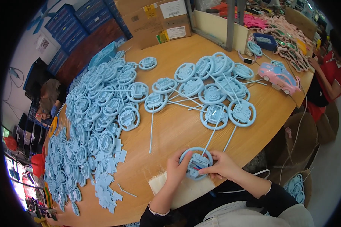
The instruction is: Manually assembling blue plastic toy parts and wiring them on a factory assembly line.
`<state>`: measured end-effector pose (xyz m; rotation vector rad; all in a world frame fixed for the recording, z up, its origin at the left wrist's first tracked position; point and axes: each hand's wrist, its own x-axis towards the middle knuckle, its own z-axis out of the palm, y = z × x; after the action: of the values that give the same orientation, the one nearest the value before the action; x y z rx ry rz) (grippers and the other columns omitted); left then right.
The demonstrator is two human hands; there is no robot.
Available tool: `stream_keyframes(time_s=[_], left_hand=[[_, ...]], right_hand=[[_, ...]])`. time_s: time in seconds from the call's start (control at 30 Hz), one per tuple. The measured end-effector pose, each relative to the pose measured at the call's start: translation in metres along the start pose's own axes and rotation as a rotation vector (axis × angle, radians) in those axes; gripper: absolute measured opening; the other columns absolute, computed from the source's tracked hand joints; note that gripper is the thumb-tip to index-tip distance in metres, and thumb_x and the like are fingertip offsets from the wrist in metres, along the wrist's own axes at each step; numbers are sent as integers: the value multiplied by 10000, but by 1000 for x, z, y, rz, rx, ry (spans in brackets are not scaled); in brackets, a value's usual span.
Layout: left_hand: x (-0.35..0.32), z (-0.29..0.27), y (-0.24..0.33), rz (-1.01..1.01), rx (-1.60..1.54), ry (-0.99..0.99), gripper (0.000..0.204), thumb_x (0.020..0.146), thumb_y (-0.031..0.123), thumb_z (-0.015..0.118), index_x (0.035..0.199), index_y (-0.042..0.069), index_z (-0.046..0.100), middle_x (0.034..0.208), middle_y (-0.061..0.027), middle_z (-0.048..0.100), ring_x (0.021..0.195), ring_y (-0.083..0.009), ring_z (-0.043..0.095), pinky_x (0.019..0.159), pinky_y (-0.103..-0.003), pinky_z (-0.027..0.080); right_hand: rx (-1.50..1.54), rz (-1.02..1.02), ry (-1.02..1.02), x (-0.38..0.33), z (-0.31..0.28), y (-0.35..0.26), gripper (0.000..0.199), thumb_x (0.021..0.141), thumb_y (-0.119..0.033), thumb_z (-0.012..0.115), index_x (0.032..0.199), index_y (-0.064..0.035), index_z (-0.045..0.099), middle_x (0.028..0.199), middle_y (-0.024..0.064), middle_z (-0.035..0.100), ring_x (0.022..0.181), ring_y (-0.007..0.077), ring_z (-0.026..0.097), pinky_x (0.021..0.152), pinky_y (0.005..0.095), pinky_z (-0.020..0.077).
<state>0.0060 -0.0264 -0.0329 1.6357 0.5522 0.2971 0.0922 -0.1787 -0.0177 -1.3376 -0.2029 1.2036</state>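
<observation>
Close to the table's near edge, my two hands hold a light blue toy steering wheel (196,174) with an open rectangular compartment in its hub. My left hand (176,166) grips the left side of the ring, thumb along the inside. On the other side, the fingers of my right hand (222,167) close around the rim, with the thumb pressed at the hub's lower right. Something small, dark and reddish shows in the compartment, too small to name. Just beyond, a similar wheel (214,115) has a thin rod pointing toward the held one.
A large heap of blue wheels (102,94) covers the left, with flat blue pieces (107,181) beside it. More wheels lie ahead. A pink toy car (279,77) stands at right, a cardboard box (155,22) at the back. A pale cloth (159,185) lies under my hands. Other people sit nearby.
</observation>
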Motion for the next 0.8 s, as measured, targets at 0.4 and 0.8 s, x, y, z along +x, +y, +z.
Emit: stream_keyframes(time_s=[0.4, 0.8], left_hand=[[-15, -12, 11, -269, -573, -133, 267, 839, 100, 544, 1055, -46, 489, 968, -127, 574, 885, -166, 547, 788, -277, 432], [-22, -7, 8, -233, -604, -117, 299, 823, 186, 577, 1002, -48, 527, 916, -109, 595, 821, -179, 574, 747, -310, 451]], right_hand=[[46, -191, 48, -8, 6, 16, 457, 608, -98, 787, 976, -4, 531, 842, 58, 608, 752, 106, 585, 633, 225, 468], [144, -104, -90, -6, -1, 18, 440, 610, -68, 778, 974, 4, 542, 868, 48, 595, 796, 109, 561, 707, 235, 457]])
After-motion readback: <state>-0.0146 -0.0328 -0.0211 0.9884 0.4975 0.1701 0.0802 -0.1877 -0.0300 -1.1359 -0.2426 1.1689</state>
